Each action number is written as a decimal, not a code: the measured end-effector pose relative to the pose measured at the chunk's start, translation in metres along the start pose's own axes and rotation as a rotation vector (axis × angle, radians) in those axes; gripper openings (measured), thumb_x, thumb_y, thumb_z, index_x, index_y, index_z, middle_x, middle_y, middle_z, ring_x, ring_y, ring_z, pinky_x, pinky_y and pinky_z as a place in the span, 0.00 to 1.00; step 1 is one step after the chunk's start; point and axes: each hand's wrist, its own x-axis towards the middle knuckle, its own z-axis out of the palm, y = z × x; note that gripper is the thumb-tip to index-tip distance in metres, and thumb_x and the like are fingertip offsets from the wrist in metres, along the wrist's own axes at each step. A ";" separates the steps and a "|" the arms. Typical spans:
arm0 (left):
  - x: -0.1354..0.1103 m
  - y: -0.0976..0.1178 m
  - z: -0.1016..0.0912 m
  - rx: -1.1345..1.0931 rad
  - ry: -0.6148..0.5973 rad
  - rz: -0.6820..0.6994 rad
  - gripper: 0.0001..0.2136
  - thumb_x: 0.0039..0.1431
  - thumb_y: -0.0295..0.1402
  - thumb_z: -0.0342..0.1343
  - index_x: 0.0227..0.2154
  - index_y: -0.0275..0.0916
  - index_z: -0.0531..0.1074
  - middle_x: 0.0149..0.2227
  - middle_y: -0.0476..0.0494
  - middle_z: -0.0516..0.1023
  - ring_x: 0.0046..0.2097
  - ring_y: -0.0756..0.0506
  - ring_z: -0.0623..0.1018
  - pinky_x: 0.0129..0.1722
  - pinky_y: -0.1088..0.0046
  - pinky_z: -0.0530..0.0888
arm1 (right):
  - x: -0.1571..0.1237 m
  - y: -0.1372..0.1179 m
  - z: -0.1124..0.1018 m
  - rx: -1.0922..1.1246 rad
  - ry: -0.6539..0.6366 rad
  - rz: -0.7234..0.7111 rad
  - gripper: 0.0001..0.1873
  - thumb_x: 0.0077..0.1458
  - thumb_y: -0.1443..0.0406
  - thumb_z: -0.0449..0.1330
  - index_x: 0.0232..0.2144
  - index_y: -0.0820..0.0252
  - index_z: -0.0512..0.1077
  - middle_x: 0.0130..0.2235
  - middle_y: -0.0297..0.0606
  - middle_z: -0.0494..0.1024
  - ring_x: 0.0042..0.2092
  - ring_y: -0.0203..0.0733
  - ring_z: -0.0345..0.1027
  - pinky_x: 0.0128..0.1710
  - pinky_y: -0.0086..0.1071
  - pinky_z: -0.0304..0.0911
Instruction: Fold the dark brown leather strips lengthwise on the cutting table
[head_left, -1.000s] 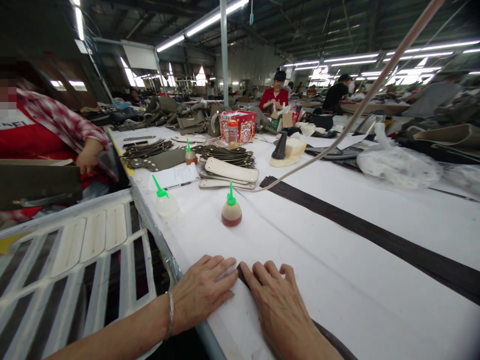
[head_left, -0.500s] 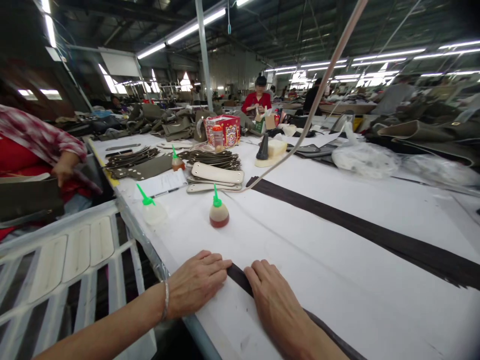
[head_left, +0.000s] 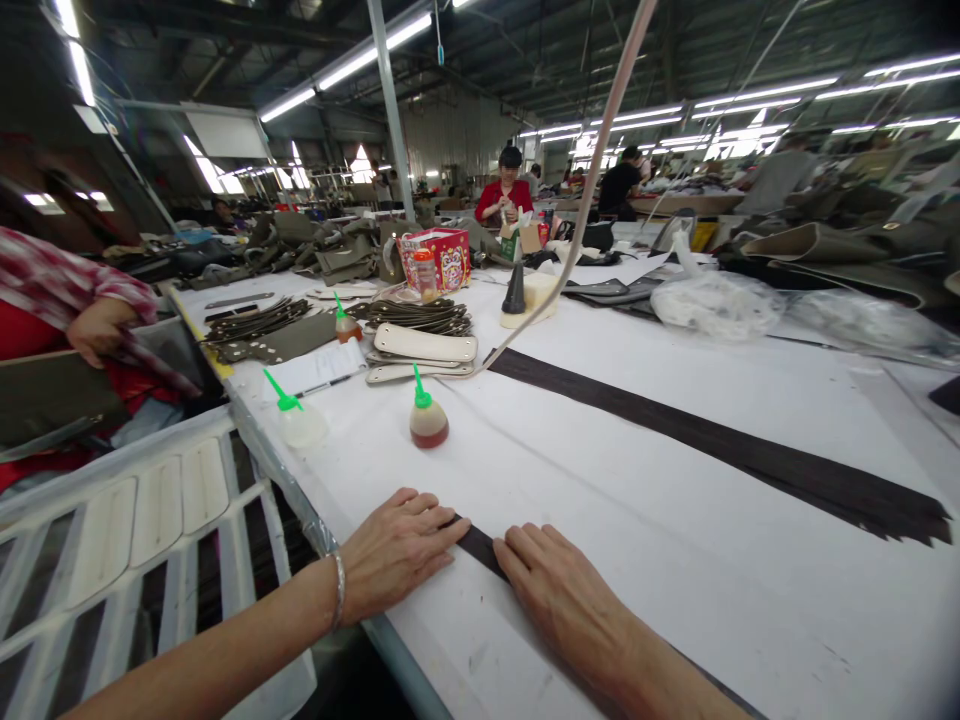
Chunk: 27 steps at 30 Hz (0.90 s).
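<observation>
Left hand [head_left: 394, 556], flattened, and right hand [head_left: 561, 585], slightly curled, touch a dark strip [head_left: 480, 547].

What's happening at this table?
A person has a narrow dark strip on the white tabletop. Their left-hand grip is palm down at its far end; their right-hand grip touches it nearer the body. A green-tipped bottle part-filled with reddish-brown liquid stands beyond the hands, and a wider dark band lies off to the right.
</observation>
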 end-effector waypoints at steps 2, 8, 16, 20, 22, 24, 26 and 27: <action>0.000 0.002 0.000 0.018 0.001 -0.006 0.16 0.65 0.36 0.49 0.55 0.44 0.62 0.46 0.46 0.73 0.47 0.44 0.70 0.48 0.63 0.61 | -0.001 0.001 -0.002 -0.008 -0.011 -0.012 0.10 0.55 0.77 0.56 0.38 0.62 0.66 0.35 0.36 0.67 0.34 0.42 0.59 0.38 0.36 0.55; 0.000 0.007 0.001 0.070 -0.003 -0.032 0.19 0.63 0.38 0.53 0.56 0.48 0.62 0.47 0.47 0.73 0.47 0.43 0.69 0.48 0.63 0.60 | -0.005 0.007 -0.004 -0.022 -0.036 -0.048 0.09 0.57 0.76 0.54 0.40 0.64 0.66 0.35 0.37 0.67 0.34 0.41 0.60 0.35 0.35 0.55; 0.001 0.012 0.006 0.091 0.034 -0.063 0.17 0.64 0.39 0.53 0.55 0.49 0.64 0.51 0.46 0.71 0.51 0.41 0.67 0.50 0.60 0.57 | -0.019 0.012 -0.006 -0.058 -0.071 -0.072 0.10 0.56 0.78 0.53 0.39 0.65 0.66 0.34 0.37 0.66 0.33 0.41 0.60 0.33 0.35 0.54; 0.004 0.013 0.007 0.060 0.087 -0.017 0.15 0.65 0.37 0.50 0.53 0.44 0.65 0.54 0.45 0.69 0.55 0.41 0.65 0.53 0.61 0.54 | -0.027 0.015 -0.007 -0.065 -0.078 -0.062 0.09 0.56 0.77 0.53 0.38 0.64 0.66 0.34 0.37 0.66 0.34 0.42 0.59 0.33 0.35 0.53; 0.006 0.013 0.005 0.008 0.050 0.029 0.15 0.66 0.36 0.49 0.53 0.41 0.64 0.49 0.45 0.73 0.52 0.44 0.67 0.52 0.63 0.55 | -0.030 0.016 -0.009 -0.059 -0.080 -0.066 0.09 0.55 0.77 0.53 0.38 0.63 0.66 0.34 0.37 0.66 0.34 0.42 0.58 0.34 0.36 0.53; 0.009 0.014 0.002 -0.024 0.007 0.049 0.16 0.66 0.35 0.49 0.54 0.40 0.62 0.45 0.46 0.74 0.51 0.45 0.69 0.51 0.64 0.55 | -0.033 0.017 -0.011 -0.056 -0.083 -0.063 0.08 0.55 0.76 0.54 0.37 0.63 0.65 0.34 0.37 0.65 0.34 0.42 0.58 0.35 0.36 0.54; 0.012 0.017 -0.001 -0.019 -0.009 0.044 0.18 0.66 0.36 0.50 0.57 0.42 0.60 0.43 0.47 0.74 0.49 0.45 0.69 0.50 0.63 0.55 | -0.037 0.018 -0.014 -0.066 -0.082 -0.059 0.08 0.56 0.76 0.54 0.38 0.63 0.65 0.34 0.38 0.65 0.34 0.43 0.58 0.36 0.36 0.54; 0.014 0.019 -0.002 -0.008 -0.011 0.040 0.19 0.65 0.37 0.51 0.57 0.43 0.60 0.42 0.47 0.74 0.49 0.44 0.69 0.50 0.62 0.55 | -0.039 0.018 -0.016 -0.073 -0.083 -0.059 0.08 0.56 0.76 0.53 0.38 0.63 0.65 0.34 0.38 0.65 0.34 0.43 0.57 0.36 0.36 0.53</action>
